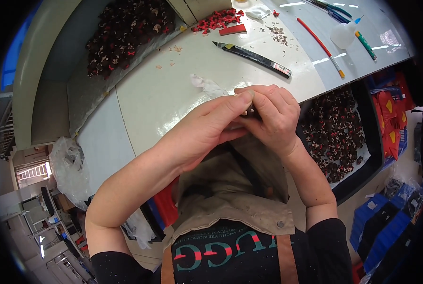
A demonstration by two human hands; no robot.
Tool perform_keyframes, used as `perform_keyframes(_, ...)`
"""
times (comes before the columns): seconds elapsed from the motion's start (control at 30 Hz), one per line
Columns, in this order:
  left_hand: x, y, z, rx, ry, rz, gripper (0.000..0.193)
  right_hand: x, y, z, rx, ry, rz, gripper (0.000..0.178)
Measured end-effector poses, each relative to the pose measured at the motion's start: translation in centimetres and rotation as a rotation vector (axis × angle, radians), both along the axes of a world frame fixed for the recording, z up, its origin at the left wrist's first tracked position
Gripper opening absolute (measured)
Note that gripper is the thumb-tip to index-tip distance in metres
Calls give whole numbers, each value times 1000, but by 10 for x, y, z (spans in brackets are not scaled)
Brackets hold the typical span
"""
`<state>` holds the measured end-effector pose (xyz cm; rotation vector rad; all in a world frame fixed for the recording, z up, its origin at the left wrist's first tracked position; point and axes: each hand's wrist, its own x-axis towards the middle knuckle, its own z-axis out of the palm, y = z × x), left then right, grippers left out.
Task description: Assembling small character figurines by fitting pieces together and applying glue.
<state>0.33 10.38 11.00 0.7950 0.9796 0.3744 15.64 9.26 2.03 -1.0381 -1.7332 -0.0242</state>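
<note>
At the table's near edge, my left hand [223,113] and my right hand [278,113] meet, both closed around one small dark figure piece [250,112]. Only a bit of it shows between the thumbs and fingers, dark with a pale part; the rest is hidden. A crumpled white tissue [206,86] lies just beyond my left hand. Farther off rests a black utility knife [254,59], its blade pointing left. Small red pieces [221,20] are heaped at the far side, beside a flat red block [232,30].
A black tray [377,137] of many dark, pale and red pieces stands at my right. More fill a box-like recess [53,113] at the far left. A red-handled brush [318,40], white squeeze bottle [344,35], green marker [365,46] and pliers [334,10] lie far right.
</note>
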Motion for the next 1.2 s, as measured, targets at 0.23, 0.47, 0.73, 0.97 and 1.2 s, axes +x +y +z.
perform_keyframes(0.23, 6, 8, 2, 1, 4, -3, 54, 6, 8, 2, 10, -2, 0, 33)
perform_keyframes(0.47, 11, 13, 1, 10, 14, -1, 49, 11, 13, 1, 9, -11, 0, 34)
perform_keyframes(0.73, 11, 14, 0, 17, 1, -3, 50, 11, 14, 1, 11, -4, 3, 33)
perform_keyframes(0.97, 10, 14, -1, 24, 2, -4, 50, 11, 14, 1, 9, -10, 0, 34)
perform_keyframes(1.2, 11, 14, 0, 21, 11, 2, 50, 11, 15, 0, 16, -4, 3, 34)
